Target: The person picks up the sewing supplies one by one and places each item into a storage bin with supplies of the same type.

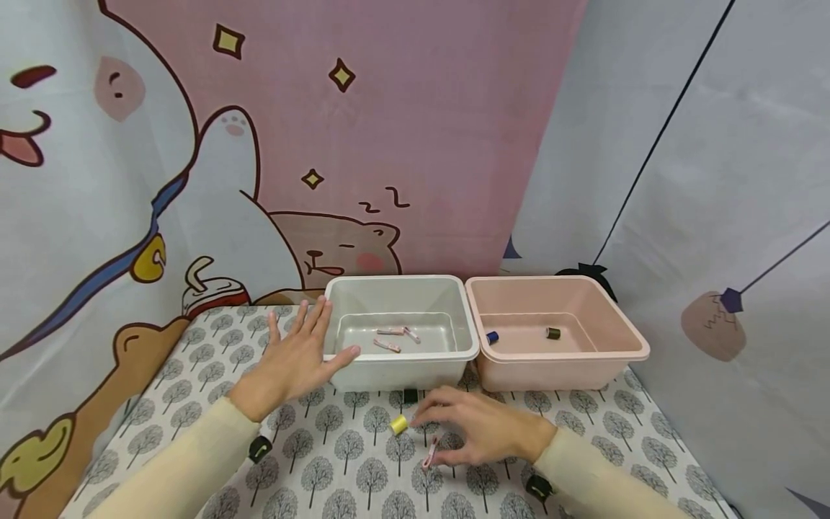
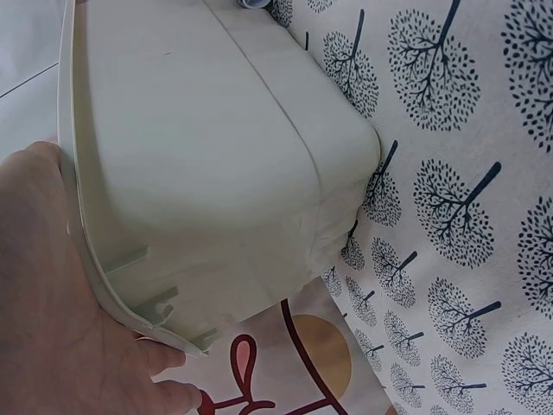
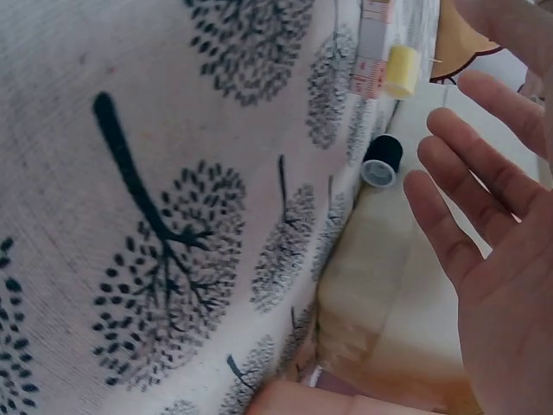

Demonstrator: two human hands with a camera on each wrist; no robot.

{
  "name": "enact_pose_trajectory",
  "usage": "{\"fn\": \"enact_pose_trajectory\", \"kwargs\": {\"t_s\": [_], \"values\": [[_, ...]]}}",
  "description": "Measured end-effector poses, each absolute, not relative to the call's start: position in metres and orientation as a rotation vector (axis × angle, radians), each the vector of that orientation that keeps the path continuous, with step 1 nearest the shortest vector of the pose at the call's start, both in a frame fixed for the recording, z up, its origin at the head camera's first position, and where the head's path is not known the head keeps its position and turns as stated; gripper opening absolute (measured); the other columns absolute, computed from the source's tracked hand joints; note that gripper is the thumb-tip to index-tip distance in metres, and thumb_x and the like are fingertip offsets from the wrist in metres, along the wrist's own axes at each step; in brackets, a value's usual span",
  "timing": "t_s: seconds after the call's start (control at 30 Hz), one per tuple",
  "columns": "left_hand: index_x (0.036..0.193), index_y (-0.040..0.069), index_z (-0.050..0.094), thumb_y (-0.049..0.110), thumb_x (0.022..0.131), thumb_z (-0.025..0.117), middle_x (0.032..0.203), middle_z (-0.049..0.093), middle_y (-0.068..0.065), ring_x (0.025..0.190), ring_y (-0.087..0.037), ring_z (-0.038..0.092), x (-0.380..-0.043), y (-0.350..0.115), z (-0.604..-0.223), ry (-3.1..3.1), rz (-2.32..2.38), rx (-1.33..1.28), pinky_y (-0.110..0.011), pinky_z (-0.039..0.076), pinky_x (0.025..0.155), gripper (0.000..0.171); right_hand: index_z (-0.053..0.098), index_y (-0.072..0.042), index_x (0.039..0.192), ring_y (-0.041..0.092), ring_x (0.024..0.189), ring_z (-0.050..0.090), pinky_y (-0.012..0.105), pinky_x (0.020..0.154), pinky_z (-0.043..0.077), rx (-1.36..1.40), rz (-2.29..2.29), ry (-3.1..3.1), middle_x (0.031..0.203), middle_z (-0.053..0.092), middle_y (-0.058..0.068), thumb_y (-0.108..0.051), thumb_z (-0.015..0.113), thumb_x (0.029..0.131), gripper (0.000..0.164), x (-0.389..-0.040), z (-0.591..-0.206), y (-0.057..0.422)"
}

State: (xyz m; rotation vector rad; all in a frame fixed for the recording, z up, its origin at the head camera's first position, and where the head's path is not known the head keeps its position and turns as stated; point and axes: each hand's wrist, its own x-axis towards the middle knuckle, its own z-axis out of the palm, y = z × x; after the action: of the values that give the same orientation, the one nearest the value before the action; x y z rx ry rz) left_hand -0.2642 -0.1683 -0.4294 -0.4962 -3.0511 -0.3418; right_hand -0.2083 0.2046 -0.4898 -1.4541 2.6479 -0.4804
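Left hand [image 1: 289, 366] rests, fingers straight, at the white bin's [image 1: 402, 375] rim; right hand [image 1: 485, 427], fingers loose and apart, has the pink strip [image 1: 431, 453] near its eight o'clock on the table [image 1: 340, 497], judged light, stiff, best pinched mid-length.

Two Z letters [image 1: 396, 197] (brown), on pink backdrop [image 1: 441, 130]

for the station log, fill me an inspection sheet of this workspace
Surface: tree-print cloth
Job's things: three pink-white pieces in the white bin; blue spool and dark green spool in the pink bin; yellow spool, black spool and loose pink-white piece on the cloth
Clutter: nothing seen
Hands: left hand touches the white bin's rim; right hand is beside the yellow spool, holding nothing visible
Cables: nothing seen
Surroundings: cartoon-print backdrop behind the bins
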Motion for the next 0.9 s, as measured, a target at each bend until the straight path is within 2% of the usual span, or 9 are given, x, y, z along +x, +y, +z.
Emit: {"fn": "enact_pose_trajectory", "kwargs": {"t_s": [0.23,0.53,0.63,0.77,0.9], "values": [[0.187,0.009,0.002,0.093,0.11,0.031,0.197,-0.003,-0.009,0.184,-0.045,-0.001,-0.265,-0.168,-0.43,-3.053,-0.348,-0.491,-0.084,-0.021,0.135,0.118,0.073,-0.034,0.157,0.014,0.152,0.064,0.05,0.127,0.059,-1.442,-0.453,2.618,0.164,0.067,-0.008,-0.058,0.086,0.103,0.061,-0.21,-0.499,0.204],[0.187,0.006,0.006,0.089,0.112,0.036,0.198,-0.001,-0.01,0.184,-0.046,0.0,-0.264,-0.167,-0.429,-3.048,-0.351,-0.488,-0.086,-0.019,0.135,0.116,0.073,-0.041,0.155,0.019,0.154,0.064,0.055,0.126,0.059,-1.359,-0.424,2.589,0.167,0.064,-0.009,-0.055,0.088,0.101,0.057,-0.214,-0.511,0.206],[0.187,0.006,0.007,0.086,0.113,0.039,0.198,-0.001,-0.01,0.184,-0.046,0.0,-0.264,-0.167,-0.429,-3.046,-0.358,-0.487,-0.086,-0.02,0.135,0.114,0.077,-0.04,0.149,0.01,0.143,0.066,0.046,0.124,0.061,-1.355,-0.446,2.574,0.153,0.069,-0.014,-0.051,0.088,0.103,0.048,-0.216,-0.512,0.205],[0.187,0.006,0.007,0.088,0.112,0.037,0.198,-0.001,-0.01,0.184,-0.046,0.0,-0.264,-0.167,-0.43,-3.045,-0.356,-0.486,-0.085,-0.02,0.135,0.115,0.085,-0.038,0.135,-0.005,0.123,0.063,0.029,0.113,0.062,-1.386,-0.5,2.543,0.13,0.07,-0.02,-0.04,0.087,0.106,0.03,-0.22,-0.512,0.203],[0.187,0.006,0.006,0.091,0.111,0.034,0.197,-0.002,-0.01,0.184,-0.045,0.0,-0.263,-0.167,-0.429,-3.048,-0.354,-0.484,-0.085,-0.02,0.135,0.118,0.088,-0.034,0.123,-0.01,0.112,0.063,0.019,0.104,0.061,-1.434,-0.554,2.502,0.119,0.072,-0.02,-0.028,0.086,0.107,0.017,-0.221,-0.511,0.201]]}}
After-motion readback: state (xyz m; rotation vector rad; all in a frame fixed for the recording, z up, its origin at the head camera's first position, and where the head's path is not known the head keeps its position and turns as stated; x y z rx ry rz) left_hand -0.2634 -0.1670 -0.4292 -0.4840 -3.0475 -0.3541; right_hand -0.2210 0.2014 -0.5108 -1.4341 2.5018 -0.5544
